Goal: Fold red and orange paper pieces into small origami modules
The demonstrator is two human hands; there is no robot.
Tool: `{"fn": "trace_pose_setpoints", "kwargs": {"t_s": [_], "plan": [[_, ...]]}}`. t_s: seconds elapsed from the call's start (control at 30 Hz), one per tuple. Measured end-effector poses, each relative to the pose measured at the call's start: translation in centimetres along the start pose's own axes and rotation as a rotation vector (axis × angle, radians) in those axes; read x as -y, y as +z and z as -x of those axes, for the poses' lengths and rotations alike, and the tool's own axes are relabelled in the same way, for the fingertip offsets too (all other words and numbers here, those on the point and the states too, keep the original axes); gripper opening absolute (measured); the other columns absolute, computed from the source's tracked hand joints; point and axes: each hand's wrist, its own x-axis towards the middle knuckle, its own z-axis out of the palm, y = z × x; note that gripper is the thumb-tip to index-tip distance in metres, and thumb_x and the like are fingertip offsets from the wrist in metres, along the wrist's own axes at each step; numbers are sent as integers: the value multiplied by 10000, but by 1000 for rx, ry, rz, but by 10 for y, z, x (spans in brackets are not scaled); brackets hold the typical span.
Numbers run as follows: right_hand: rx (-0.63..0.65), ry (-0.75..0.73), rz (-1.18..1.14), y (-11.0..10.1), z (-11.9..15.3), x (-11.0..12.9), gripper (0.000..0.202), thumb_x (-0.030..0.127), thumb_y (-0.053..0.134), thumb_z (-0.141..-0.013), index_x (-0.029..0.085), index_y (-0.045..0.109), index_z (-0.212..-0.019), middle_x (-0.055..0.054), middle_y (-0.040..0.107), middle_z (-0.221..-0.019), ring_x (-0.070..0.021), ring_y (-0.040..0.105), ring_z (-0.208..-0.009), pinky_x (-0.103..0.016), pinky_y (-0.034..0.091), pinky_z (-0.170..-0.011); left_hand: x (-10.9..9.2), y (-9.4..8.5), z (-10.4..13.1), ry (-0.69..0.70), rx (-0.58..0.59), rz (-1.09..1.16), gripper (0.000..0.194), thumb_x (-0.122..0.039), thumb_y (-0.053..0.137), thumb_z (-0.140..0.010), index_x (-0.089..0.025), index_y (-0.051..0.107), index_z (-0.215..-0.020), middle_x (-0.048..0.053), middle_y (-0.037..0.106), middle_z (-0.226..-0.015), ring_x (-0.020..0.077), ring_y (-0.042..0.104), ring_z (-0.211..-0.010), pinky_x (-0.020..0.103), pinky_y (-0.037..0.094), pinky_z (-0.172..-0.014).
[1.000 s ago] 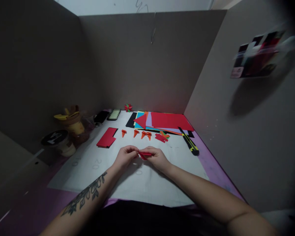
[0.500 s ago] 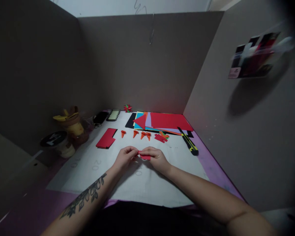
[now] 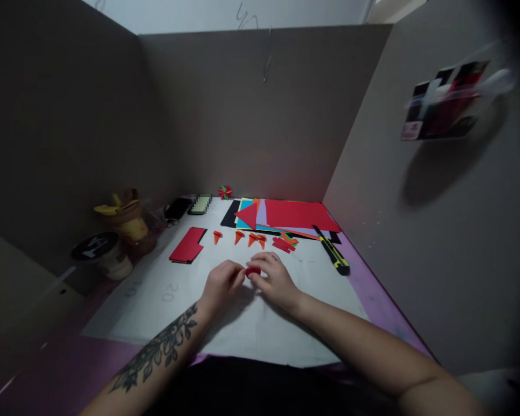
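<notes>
The left hand (image 3: 222,283) pinches the left end of a small folded red paper piece (image 3: 253,271) between thumb and bent forefinger. The right hand (image 3: 275,281) holds the same piece from the other side, thumb below and curved fingers above, with the red showing between them. The piece is at the centre of the frame, a little below the middle, over a large white paper sheet (image 3: 264,341) with pencilled numbers; the fingers partly hide its folds.

Just above the hands, four small orange folded paper cones stand out in a row, the leftmost orange cone (image 3: 217,237) apart and the two rightmost close together. Right of them lies a little pile of red, orange and green paper scraps (image 3: 285,244). Farther right, a black-and-yellow utility knife (image 3: 335,255) lies slanted. At centre left is a notched red card rectangle (image 3: 188,245) with black edges showing beneath.

Beyond the cones, a fanned stack of coloured paper sheets (image 3: 303,214) spreads right of centre, a red paper triangle (image 3: 248,215) on its left part. Left of the stack, against the grey back panel (image 3: 242,110), is a spiky red-and-green paper star (image 3: 225,192). A black-lidded jar (image 3: 101,255) stands at the left of the frame.
</notes>
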Motion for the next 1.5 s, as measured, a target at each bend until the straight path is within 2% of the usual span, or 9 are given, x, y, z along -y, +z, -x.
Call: {"fn": "trace_pose_setpoints", "kwargs": {"t_s": [0.07, 0.17, 0.33, 0.4, 0.63, 1.0, 1.2, 1.37, 1.5], "plan": [[58, -22, 37, 1, -1, 3, 159, 153, 563, -787, 225, 686, -856, -55, 622, -878, -201, 545, -884, -357, 441, -819, -3, 2, 3, 101, 59, -81, 158, -241, 510, -825, -192, 649, -767, 51, 640, -735, 154, 559, -683, 267, 423, -685], [63, 55, -65, 3, -2, 3, 142, 126, 556, -768, 208, 671, -752, -32, 603, -785, -167, 563, -768, -306, 454, -723, -4, 5, 4, 155, 91, -114, 176, -236, 477, -856, -195, 640, -807, 64, 643, -774, 167, 574, -736, 279, 435, -718], [3, 361, -428, 4, -4, -5, 36, 202, 616, -731, 178, 640, -744, -6, 624, -705, -135, 575, -643, -260, 454, -617, -2, 3, 1, 82, 66, -12, 139, -266, 549, -831, -193, 635, -912, 67, 650, -884, 169, 575, -796, 257, 445, -681], [-14, 416, -533, 4, -4, -7, 54, 197, 634, -703, 174, 635, -751, 5, 628, -668, -130, 573, -622, -254, 453, -606, -2, 2, 1, 66, 81, 29, 156, -276, 557, -831, -196, 642, -935, 67, 653, -907, 165, 576, -803, 249, 447, -672], [-26, 391, -607, 4, -3, -7, 86, 210, 672, -674, 174, 652, -749, -10, 655, -702, -147, 606, -678, -281, 483, -661, -5, 0, 2, 37, 47, 91, 146, -287, 571, -829, -195, 679, -865, 61, 670, -826, 150, 569, -711, 237, 415, -592], [3, 384, -578, 4, -2, -3, 75, 232, 659, -690, 180, 650, -744, -11, 655, -703, -153, 611, -690, -292, 489, -682, -7, -1, 2, 22, 11, 134, 132, -295, 592, -806, -209, 693, -809, 49, 671, -768, 145, 550, -651, 256, 413, -630], [-44, 349, -517, 5, 1, -6, 122, 269, 621, -748, 188, 626, -839, -14, 629, -760, -150, 594, -711, -283, 475, -671, -5, -3, 3, 61, 25, 69, 125, -261, 574, -805, -197, 670, -758, 36, 632, -705, 136, 525, -625, 250, 399, -626], [-80, 227, -359, 0, 1, -5, 83, 249, 583, -785, 184, 618, -749, -18, 590, -746, -149, 553, -717, -274, 442, -669, -6, -2, 3, 53, 44, 50, 142, -266, 544, -816, -195, 643, -743, 30, 605, -690, 136, 514, -630, 253, 394, -629], [-56, 218, -288, -1, 1, -1, 113, 239, 559, -796, 184, 573, -699, -2, 553, -700, -139, 514, -681, -259, 424, -644, -7, 0, 4, 59, 123, -20, 138, -238, 511, -809, -187, 620, -741, 30, 595, -707, 141, 513, -665, 256, 393, -645]]}}
